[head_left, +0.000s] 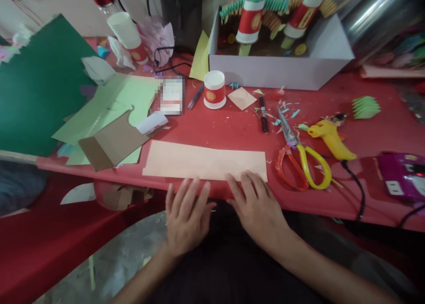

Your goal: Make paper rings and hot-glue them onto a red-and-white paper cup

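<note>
1. Well left of the peach paper strip (206,160), which lies flat along the near edge of the red bench (199,129), there is one dark green board (43,91).
2. Just left of the strip I see one folded piece of brown cardboard (113,138) on pale green sheets (133,94); I cannot count the sheets.
3. My left hand (187,213) is palm down at the strip's near edge, fingers lightly spread and gripping nothing, forearm slanting up from the lower left. I cannot tell whether its fingertips touch the paper.
4. Behind the strip are one pen (196,96), one upturned red and white cup (215,90) and one peach square (242,98).
5. My right hand (255,195) is apart from the left, palm down, wrist bent, its loosely spread fingertips over the strip's near right corner, clamped on nothing.
6. Behind and right of the strip: one black marker (263,114) and, farther back, one white box (275,71) with two cup figures (249,21).
7. Just right of the strip: one pair of scissors (292,144), blades pointing away from me.
8. Farther right of it: one yellow glue gun (332,138), one pleated green paper (366,107) and one purple device (400,175).
</note>
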`<state>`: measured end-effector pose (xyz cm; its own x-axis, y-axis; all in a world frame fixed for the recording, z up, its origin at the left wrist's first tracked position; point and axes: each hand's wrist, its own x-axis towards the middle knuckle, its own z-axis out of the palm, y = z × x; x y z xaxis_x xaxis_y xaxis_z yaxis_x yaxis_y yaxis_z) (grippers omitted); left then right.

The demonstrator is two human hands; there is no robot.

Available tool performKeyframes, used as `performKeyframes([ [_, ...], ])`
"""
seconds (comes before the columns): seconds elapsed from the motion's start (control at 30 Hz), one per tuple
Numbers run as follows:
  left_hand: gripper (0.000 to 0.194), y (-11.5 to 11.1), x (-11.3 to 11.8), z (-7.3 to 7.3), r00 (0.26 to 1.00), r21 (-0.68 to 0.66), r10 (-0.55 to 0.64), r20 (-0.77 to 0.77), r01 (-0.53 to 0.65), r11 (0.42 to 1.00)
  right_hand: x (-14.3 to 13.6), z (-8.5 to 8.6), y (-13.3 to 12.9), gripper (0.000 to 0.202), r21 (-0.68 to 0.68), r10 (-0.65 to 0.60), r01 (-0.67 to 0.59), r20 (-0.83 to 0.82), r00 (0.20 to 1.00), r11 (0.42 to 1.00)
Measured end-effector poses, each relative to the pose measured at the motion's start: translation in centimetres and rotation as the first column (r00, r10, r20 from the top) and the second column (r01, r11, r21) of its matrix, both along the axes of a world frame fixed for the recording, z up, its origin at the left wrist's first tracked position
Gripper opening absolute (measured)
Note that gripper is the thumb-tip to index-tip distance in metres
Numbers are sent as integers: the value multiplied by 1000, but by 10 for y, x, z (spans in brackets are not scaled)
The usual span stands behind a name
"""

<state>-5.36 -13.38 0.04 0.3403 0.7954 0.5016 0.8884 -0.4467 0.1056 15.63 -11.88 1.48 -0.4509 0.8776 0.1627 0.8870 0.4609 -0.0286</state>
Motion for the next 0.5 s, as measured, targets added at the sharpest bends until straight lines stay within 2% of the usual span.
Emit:
performKeyframes([
  [0.07, 61, 0, 17, -2, 993, -8, -120, 10, 120, 993, -1, 0, 0, 51, 7, -2, 2, 5, 1000, 1000],
  [0.13, 57, 4, 24, -4, 976, -100, -218, 1, 217, 971, -3, -1, 0, 53, 15, -7, 7, 11, 1000, 1000],
  [0.2, 56, 11, 23, -7, 972, -182, -232, -23, 224, 957, -3, -2, 0, 54, 29, -18, 17, 9, 1000, 999],
  [0.33, 54, 20, 11, -10, 976, -186, -214, -44, 203, 961, 6, -3, -4, 52, 58, -16, 16, -10, 1000, 998],
  [0.4, 54, 23, -2, -8, 986, -198, -165, -40, 154, 968, 17, -4, -9, 52, 56, -10, 11, -16, 1000, 998],
  [0.43, 53, 26, -12, -6, 994, -206, -93, -49, 81, 975, 23, -4, -11, 53, 55, -7, 8, -20, 1000, 998],
  [0.5, 47, 35, -35, 1, 985, -180, 149, -85, -162, 970, 35, -6, -14, 56, 62, 1, 2, -37, 999, 998],
])
